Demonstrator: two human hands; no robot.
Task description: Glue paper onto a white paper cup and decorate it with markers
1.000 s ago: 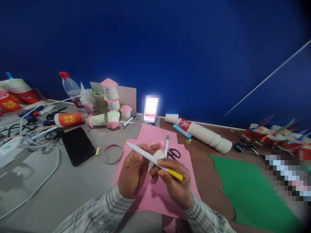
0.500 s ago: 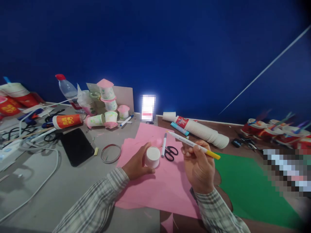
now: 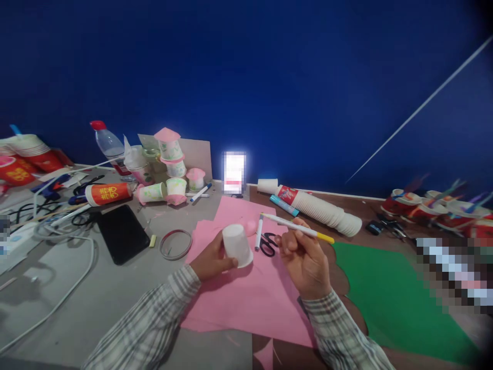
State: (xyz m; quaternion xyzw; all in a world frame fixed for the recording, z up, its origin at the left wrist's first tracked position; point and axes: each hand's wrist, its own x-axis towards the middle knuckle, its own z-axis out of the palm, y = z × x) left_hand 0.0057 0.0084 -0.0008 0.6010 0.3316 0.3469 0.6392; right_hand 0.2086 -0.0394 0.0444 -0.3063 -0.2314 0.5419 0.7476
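My left hand (image 3: 213,262) grips a small white paper cup (image 3: 235,245), tilted with its base up and its rim toward the lower right. Between the fingers of my right hand (image 3: 306,259) is a yellow-and-white marker (image 3: 295,226), its tip pointing left toward the cup but apart from it. Pink paper sheets (image 3: 262,298) lie beneath both hands. A grey-white marker (image 3: 259,232) and black-handled scissors (image 3: 268,244) rest on the paper between the hands.
To the right lie green paper (image 3: 400,298) and a long stack of paper cups (image 3: 319,208). A black phone (image 3: 123,234), a wire coil (image 3: 176,244) and cables are at left. Decorated cup towers (image 3: 169,149) stand behind, beside a bottle (image 3: 108,144). A lit screen (image 3: 234,172) stands at the wall.
My left hand has tipped the cup so its side now shows instead of mainly its base. My right hand has moved slightly left with the marker.
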